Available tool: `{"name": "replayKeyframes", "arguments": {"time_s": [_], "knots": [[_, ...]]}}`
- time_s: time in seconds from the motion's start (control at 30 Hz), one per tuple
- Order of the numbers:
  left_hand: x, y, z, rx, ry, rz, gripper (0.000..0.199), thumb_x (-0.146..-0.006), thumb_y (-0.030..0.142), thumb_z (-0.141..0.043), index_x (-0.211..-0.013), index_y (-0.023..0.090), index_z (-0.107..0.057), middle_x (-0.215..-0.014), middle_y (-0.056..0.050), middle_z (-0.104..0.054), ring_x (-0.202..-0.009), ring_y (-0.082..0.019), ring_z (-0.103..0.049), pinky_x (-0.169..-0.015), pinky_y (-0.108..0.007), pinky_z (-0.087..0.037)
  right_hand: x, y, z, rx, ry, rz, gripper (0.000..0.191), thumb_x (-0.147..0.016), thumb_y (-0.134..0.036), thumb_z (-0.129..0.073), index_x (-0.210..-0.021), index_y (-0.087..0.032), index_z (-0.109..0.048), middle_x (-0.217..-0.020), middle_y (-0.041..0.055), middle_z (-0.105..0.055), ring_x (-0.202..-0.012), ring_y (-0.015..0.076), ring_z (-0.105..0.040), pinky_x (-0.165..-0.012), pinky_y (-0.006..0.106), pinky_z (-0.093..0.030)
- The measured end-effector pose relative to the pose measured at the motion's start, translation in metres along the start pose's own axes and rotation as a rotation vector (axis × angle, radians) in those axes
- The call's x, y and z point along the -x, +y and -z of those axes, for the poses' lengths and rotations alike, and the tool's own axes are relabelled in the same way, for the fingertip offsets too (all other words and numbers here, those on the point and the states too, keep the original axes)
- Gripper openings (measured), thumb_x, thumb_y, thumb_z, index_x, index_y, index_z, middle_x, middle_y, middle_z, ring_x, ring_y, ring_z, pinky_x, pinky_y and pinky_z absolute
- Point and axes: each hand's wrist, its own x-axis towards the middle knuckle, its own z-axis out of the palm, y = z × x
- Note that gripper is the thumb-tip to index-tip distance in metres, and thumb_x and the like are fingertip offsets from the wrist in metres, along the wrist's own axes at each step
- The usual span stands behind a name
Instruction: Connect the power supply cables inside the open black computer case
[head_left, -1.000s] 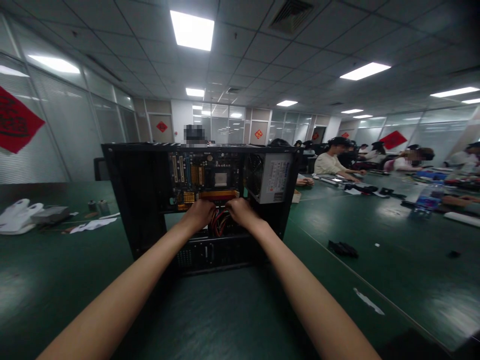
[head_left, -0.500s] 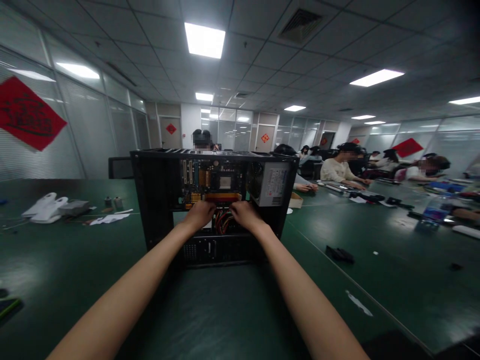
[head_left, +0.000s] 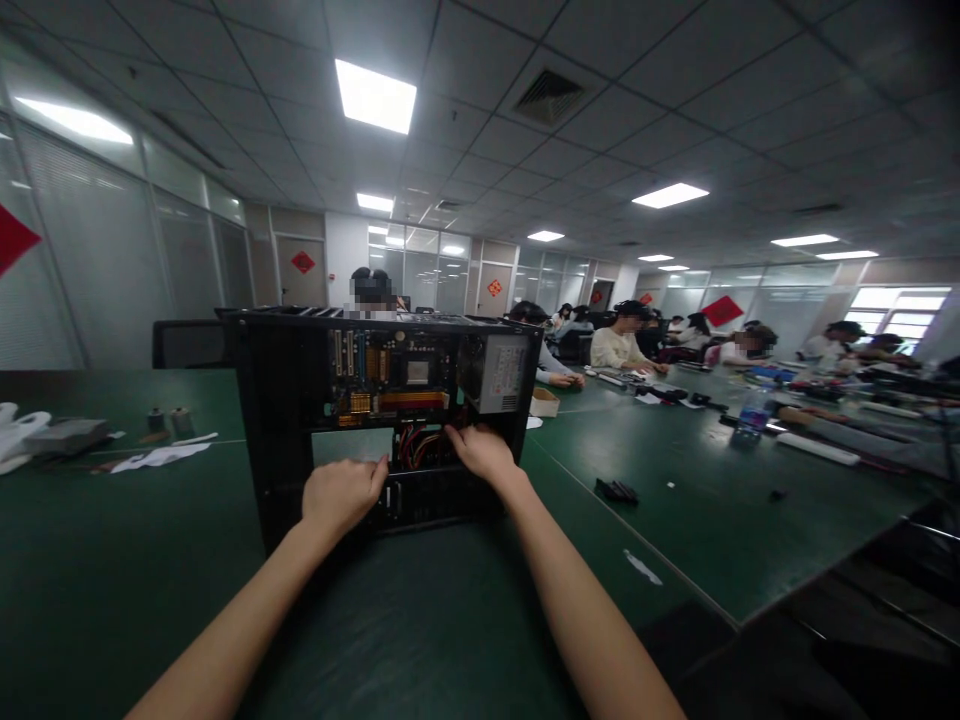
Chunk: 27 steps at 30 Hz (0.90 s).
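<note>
An open black computer case [head_left: 270, 440] stands on the green table, its inside facing me. In it are a motherboard [head_left: 390, 362] with red and yellow memory slots [head_left: 411, 401], a silver power supply [head_left: 504, 375] at the upper right and a bundle of red and yellow cables [head_left: 420, 446] below the board. My left hand [head_left: 343, 492] is closed at the case's lower bar, thumb on top, fingertips hidden behind it. My right hand [head_left: 481, 452] is closed beside the cables, under the power supply; what its fingers hold, if anything, is too small to tell.
Grey box [head_left: 69, 436], white bag [head_left: 22, 435], two small cylinders [head_left: 181, 420] and paper [head_left: 161, 457] lie left. To the right are a black object [head_left: 616, 491], a paper scrap [head_left: 643, 567], an open box [head_left: 544, 402] and a bottle [head_left: 752, 412]. People sit beyond.
My left hand has moved down from the memory slots to the lower bar. My right hand has moved lower, away from the slots' right end. The view has turned to the right.
</note>
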Motion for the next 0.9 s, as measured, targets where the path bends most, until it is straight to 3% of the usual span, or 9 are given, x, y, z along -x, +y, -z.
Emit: {"name": "replayKeyframes", "arguments": {"time_s": [0.1,0.27,0.43,0.53,0.67,0.9], "knots": [[0.011,0.004,-0.006,-0.023,0.090,-0.008,0.065,-0.098,0.045,-0.019,-0.083,0.019,-0.076,-0.083,-0.014,-0.076,-0.075,-0.030,-0.071,-0.062,-0.033,-0.043,0.001,-0.003,0.002,0.044,-0.025,-0.024,0.065,-0.101,-0.054,-0.021,-0.100,-0.013,-0.072,-0.097,0.0196,-0.071,-0.088,0.0252,-0.070,-0.074,0.031,-0.051],[0.011,0.001,-0.009,-0.027,0.129,-0.042,0.062,-0.098,0.046,-0.022,-0.079,0.019,-0.074,-0.084,-0.012,-0.076,-0.075,-0.030,-0.070,-0.060,-0.033,-0.041,0.014,-0.005,0.005,0.089,-0.036,-0.009,0.059,-0.101,-0.051,-0.027,-0.102,-0.014,-0.073,-0.093,0.0178,-0.072,-0.086,0.0239,-0.070,-0.073,0.030,-0.050],[0.012,-0.004,-0.008,-0.007,0.147,-0.100,0.060,-0.095,0.057,-0.028,-0.081,0.019,-0.072,-0.083,-0.011,-0.075,-0.074,-0.028,-0.069,-0.061,-0.031,-0.041,0.044,-0.004,-0.002,0.064,0.107,0.122,0.056,-0.102,-0.051,-0.028,-0.086,-0.018,-0.070,-0.086,0.0110,-0.072,-0.084,0.0213,-0.068,-0.075,0.029,-0.044],[0.014,-0.006,-0.007,0.009,0.150,-0.145,0.059,-0.094,0.061,-0.031,-0.082,0.018,-0.070,-0.081,-0.012,-0.073,-0.073,-0.028,-0.068,-0.062,-0.032,-0.042,0.056,-0.002,-0.008,0.049,0.197,0.183,0.046,-0.096,-0.057,-0.044,-0.083,-0.017,-0.064,-0.086,0.0078,-0.070,-0.085,0.0211,-0.065,-0.076,0.029,-0.040],[0.017,-0.008,-0.005,0.051,0.155,-0.179,0.053,-0.096,0.055,-0.033,-0.083,0.017,-0.068,-0.083,-0.012,-0.072,-0.074,-0.027,-0.066,-0.066,-0.033,-0.042,0.057,0.001,-0.013,0.039,0.235,0.199,0.038,-0.092,-0.053,-0.055,-0.082,-0.018,-0.061,-0.084,0.0048,-0.069,-0.082,0.0209,-0.063,-0.073,0.029,-0.036],[0.022,-0.006,-0.003,0.044,0.173,-0.181,0.050,-0.098,0.050,-0.032,-0.082,0.017,-0.065,-0.082,-0.011,-0.070,-0.076,-0.027,-0.064,-0.069,-0.036,-0.040,0.056,0.003,-0.013,0.012,0.245,0.212,0.036,-0.094,-0.051,-0.054,-0.082,-0.018,-0.061,-0.083,0.0047,-0.068,-0.082,0.0200,-0.061,-0.073,0.029,-0.034]]}}
